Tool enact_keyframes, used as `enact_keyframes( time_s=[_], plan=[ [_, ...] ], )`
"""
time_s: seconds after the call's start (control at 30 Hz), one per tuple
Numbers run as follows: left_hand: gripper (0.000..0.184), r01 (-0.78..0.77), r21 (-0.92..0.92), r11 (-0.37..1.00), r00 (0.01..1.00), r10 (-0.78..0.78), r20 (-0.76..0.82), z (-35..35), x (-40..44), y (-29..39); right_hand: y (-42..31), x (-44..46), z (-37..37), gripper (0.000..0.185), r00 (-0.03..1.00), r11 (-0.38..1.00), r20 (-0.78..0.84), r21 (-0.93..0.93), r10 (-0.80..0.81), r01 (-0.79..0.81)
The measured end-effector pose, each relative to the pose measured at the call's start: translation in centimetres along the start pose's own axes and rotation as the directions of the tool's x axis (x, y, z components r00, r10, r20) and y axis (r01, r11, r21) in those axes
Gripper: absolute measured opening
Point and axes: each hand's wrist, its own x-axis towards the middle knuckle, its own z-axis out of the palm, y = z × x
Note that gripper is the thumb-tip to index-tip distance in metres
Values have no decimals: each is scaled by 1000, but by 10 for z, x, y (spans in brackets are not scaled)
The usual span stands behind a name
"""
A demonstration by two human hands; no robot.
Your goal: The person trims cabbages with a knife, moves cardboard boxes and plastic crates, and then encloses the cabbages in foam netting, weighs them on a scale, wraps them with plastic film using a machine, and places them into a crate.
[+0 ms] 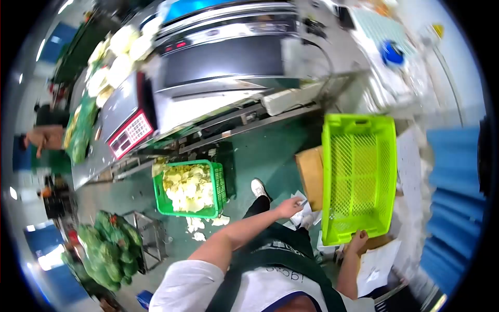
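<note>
A bright lime-green plastic crate (326, 171) with latticed walls sits at the right, with nothing seen inside it. My right hand (358, 241) grips its near rim, fingers curled over the edge. My left hand (290, 207) is in front of my body, left of the crate, its fingers closed. Whether a small thing is pinched there, I cannot make out. White papers (307, 212) lie just beyond those fingertips, close to a brown cardboard box (310, 177) partly hidden by the crate.
A green basket (221, 182) of pale leaf scraps stands on the floor, with scraps spilled beside it. Along the bench are a weighing scale (127, 135), a wrapping machine (223, 62) and pale cabbages (122, 41). Netted green vegetables (109, 249) rest on a stand at left.
</note>
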Motion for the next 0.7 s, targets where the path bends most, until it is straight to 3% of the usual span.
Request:
enact_keyframes(
  time_s=[0.03, 0.07, 0.1, 0.17, 0.2, 0.23, 0.27, 0.3, 0.33, 0.37, 0.4, 0.43, 0.47, 0.57, 0.63, 0.7],
  plan=[
    [42, 47, 176, 983, 999, -46, -10, -33, -31, 10, -59, -30, 24, 24, 993, 986, 113, 167, -20, 0],
    [37, 80, 93, 992, 997, -79, -20, -64, -62, 9, -136, -65, 51, 21, 950, 970, 311, 240, -38, -40],
    [35, 122, 2, 993, 991, -121, -59, -88, -87, -12, -223, -120, 80, 17, 865, 936, 442, 343, -238, 83],
    [32, 201, -225, 954, 953, -243, -182, -153, -149, -3, -386, -236, 110, 13, 515, 829, 655, 500, -552, 253],
    [30, 278, -139, 950, 922, -305, -239, -199, -188, 36, -461, -294, 106, 13, 251, 721, 676, 638, -693, 270],
    [30, 195, -126, 973, 893, -229, -388, -213, -194, -35, -516, -335, 108, 13, -135, 416, 478, 847, -868, 330],
    [32, 114, -86, 990, 823, -142, -550, -241, -210, -51, -561, -373, 106, 17, -420, 175, 239, 967, -876, 185],
    [33, 247, -105, 963, 777, -262, -573, -282, -244, 4, -604, -413, 95, 18, -637, -53, -24, 998, -771, 27],
    [31, 133, -227, 965, 671, -256, -696, -301, -254, -26, -629, -448, 78, 16, -676, -62, -143, 988, -723, -142],
    [30, 48, -205, 978, 594, -193, -781, -326, -266, -26, -657, -470, 58, 16, -765, -78, -197, 979, -613, -190],
    [29, 26, -198, 980, 531, -182, -828, -349, -282, 3, -668, -480, 52, 19, -784, -141, -236, 972, -574, -190],
    [29, -109, -244, 964, 467, -167, -868, -365, -289, 11, -679, -489, 47, 22, -799, -203, -275, 960, -534, -194],
    [29, -152, -316, 936, 443, -221, -869, -380, -297, 31, -680, -493, 46, 30, -763, -310, -307, 939, -569, -147],
    [31, -340, -350, 873, 397, -205, -895, -404, -294, 34, -720, -477, 44, 24, -826, -416, -328, 901, -457, -128],
    [31, -328, -331, 885, 380, -197, -904, -415, -287, 49, -781, -453, 63, 15, -887, -433, -224, 901, -404, -30],
    [31, -355, -325, 877, 380, -182, -907, -432, -272, 64, -815, -428, 93, 17, -740, -324, 9, 895, -672, 305]
  ],
)
